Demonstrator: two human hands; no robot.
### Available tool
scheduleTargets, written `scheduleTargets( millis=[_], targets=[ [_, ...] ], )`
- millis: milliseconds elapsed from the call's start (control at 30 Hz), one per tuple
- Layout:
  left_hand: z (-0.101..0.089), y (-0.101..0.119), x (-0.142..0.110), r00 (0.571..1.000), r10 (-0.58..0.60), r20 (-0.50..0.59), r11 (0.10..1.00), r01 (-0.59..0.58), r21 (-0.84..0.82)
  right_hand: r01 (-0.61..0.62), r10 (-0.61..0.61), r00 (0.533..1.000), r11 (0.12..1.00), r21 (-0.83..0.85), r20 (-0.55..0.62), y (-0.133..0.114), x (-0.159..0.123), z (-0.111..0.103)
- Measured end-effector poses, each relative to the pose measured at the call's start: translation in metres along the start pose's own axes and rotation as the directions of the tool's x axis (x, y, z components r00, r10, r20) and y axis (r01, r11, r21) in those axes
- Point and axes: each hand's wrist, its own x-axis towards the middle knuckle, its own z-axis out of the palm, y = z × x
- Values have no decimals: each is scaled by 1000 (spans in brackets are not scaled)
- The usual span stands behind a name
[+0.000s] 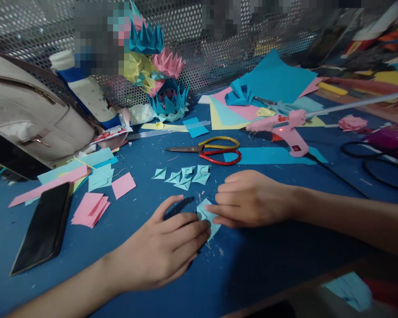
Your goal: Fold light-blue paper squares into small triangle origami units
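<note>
A small light blue paper square (205,209) with crease lines lies on the blue table between my hands. My left hand (172,247) rests flat beside it, fingers stretched out with their tips on its left edge and the thumb held apart. From the right, my right hand (252,198) has its fingers curled, the lowest fingertips pressing on the paper's right side. Just beyond my hands sit several small folded light blue paper pieces (184,180). Scissors (204,150) with one yellow and one red handle lie farther back, blades pointing left.
A pink glue gun (285,128) with its cord stands at the right. Left are a dark phone (43,229), pink paper squares (90,209) and a white bag (26,101). Behind stand a glue bottle (86,88) and paper flowers (169,97) against a perforated metal panel (199,53).
</note>
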Motion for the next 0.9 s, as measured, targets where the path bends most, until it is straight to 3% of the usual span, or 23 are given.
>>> scheduleTargets(
  millis=[200,400,633,900],
  targets=[
    [2,0,-3,996,32,-78,977,-15,213,-240,232,970,959,154,67,1,0,6],
    [4,4,-4,996,-12,-89,964,36,263,-448,401,894,791,416,200,0,5,8],
    [6,6,-4,989,-110,-104,976,127,179,-507,488,852,686,522,188,-5,7,10],
    [8,7,-5,992,-111,-67,967,124,225,-560,560,815,690,459,152,-10,4,9]
  ],
)
